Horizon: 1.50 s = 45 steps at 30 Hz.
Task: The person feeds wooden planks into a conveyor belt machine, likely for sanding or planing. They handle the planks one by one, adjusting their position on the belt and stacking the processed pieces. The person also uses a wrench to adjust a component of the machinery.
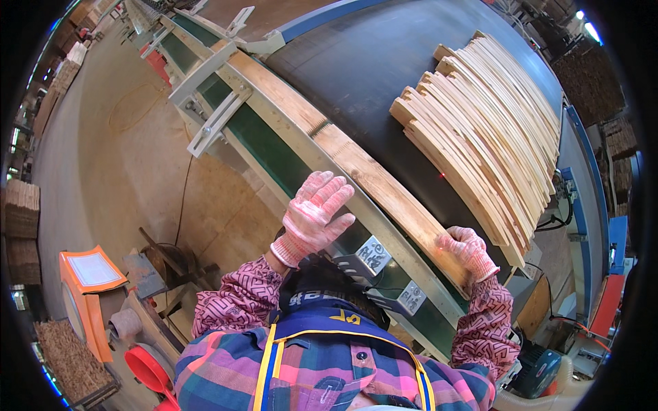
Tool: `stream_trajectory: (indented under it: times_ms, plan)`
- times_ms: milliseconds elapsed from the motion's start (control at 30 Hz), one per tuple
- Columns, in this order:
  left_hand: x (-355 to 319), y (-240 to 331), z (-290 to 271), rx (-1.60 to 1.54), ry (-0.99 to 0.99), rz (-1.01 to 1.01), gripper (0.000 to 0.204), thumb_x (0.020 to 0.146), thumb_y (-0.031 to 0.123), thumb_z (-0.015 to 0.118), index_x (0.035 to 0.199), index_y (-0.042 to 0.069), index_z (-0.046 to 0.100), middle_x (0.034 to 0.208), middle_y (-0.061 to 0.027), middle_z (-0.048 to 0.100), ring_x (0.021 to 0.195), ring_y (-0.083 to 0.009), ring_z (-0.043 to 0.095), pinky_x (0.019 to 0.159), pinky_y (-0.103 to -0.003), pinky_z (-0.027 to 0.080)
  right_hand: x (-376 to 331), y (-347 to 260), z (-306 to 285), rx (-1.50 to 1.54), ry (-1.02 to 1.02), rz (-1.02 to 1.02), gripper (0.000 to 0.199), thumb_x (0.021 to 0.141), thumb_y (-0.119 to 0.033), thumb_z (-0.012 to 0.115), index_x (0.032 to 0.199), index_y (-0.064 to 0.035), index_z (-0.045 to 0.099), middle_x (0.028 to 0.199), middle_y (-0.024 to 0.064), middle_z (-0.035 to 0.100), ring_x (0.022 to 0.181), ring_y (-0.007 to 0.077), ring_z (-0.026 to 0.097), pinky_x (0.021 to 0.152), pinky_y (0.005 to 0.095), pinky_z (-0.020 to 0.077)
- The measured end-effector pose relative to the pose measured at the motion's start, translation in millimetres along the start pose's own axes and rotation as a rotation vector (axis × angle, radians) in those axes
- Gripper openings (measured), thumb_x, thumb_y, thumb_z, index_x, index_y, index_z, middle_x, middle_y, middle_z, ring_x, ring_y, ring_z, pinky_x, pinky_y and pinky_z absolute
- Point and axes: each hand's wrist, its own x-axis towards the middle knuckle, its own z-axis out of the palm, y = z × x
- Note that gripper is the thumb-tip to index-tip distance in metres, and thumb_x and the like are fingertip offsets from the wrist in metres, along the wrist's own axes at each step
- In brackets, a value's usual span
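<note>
Left hand: my gloved left hand (313, 216) is up in the air, fingers spread wide, gripping nothing, above the green machine frame (264, 147).
Plank: the long wooden plank (356, 168) runs along the near edge of the black conveyor belt (363, 65).
Right hand: my gloved right hand (468, 251) presses down on the plank's near end, fingers curled over it.
Slats: a fanned stack of thin wooden slats (483, 127) lies on the belt, just beyond my right hand.
</note>
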Motion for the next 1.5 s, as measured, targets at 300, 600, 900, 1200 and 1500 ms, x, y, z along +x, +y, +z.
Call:
stream_trajectory:
  times_ms: [300, 600, 900, 1200, 1500]
  plan:
    - [-2.9, 2.7, -2.8, -0.013, 0.004, -0.004, 0.046, 0.084, 0.029, 0.079, 0.124, 0.009, 0.07, 0.128, -0.0147, 0.067, 0.127, -0.039, 0.057, 0.113, -0.05, 0.043, 0.1, -21.9, 1.1, -0.062, 0.022, 0.038, 0.046, 0.085, -0.042, 0.077, 0.11, -0.0026, 0.075, 0.094, 0.0092, 0.074, 0.091, 0.0194, 0.067, 0.087, 0.0344, 0.0509]
    - [-5.3, -0.3, -4.1, -0.001, 0.001, -0.006, 0.044, 0.085, 0.029, 0.078, 0.123, 0.009, 0.07, 0.128, -0.0149, 0.067, 0.127, -0.0391, 0.057, 0.112, -0.05, 0.044, 3.2, -24.2, 2.9, -0.114, 0.004, 0.012, 0.051, 0.085, -0.044, 0.076, 0.112, -0.0018, 0.074, 0.099, 0.0105, 0.075, 0.096, 0.0207, 0.068, 0.091, 0.0346, 0.0506]
    - [5.0, 10.6, 9.5, -0.056, -0.036, 0.053, 0.046, 0.085, 0.029, 0.078, 0.125, 0.009, 0.069, 0.13, -0.0142, 0.067, 0.129, -0.0392, 0.056, 0.114, -0.05, 0.042, -7.8, -14.6, 30.7, -0.479, 0.227, -0.273, 0.044, 0.089, -0.047, 0.068, 0.101, -0.0054, 0.076, 0.103, 0.0145, 0.072, 0.098, 0.0348, 0.067, 0.088, 0.0435, 0.0525]
    - [13.4, 21.0, 16.6, -0.073, -0.052, 0.12, 0.044, 0.085, 0.029, 0.078, 0.124, 0.011, 0.069, 0.13, -0.0135, 0.067, 0.128, -0.0371, 0.057, 0.114, -0.051, 0.042, -33.4, -16.9, 59.0, -0.428, 0.509, -0.236, 0.048, 0.086, -0.045, 0.074, 0.112, -0.0055, 0.071, 0.111, 0.0168, 0.07, 0.101, 0.0355, 0.068, 0.091, 0.0443, 0.0533]
    - [66.6, 28.8, 37.7, 0.011, -0.074, 0.468, 0.043, 0.075, 0.025, 0.076, 0.116, 0.012, 0.068, 0.123, -0.0113, 0.067, 0.125, -0.0344, 0.06, 0.114, -0.05, 0.044, -3.7, 8.8, 12.6, 0.337, 0.284, 0.052, 0.032, 0.097, -0.034, 0.07, 0.107, -0.0037, 0.074, 0.095, 0.0047, 0.073, 0.092, 0.0132, 0.064, 0.086, 0.0306, 0.0517]
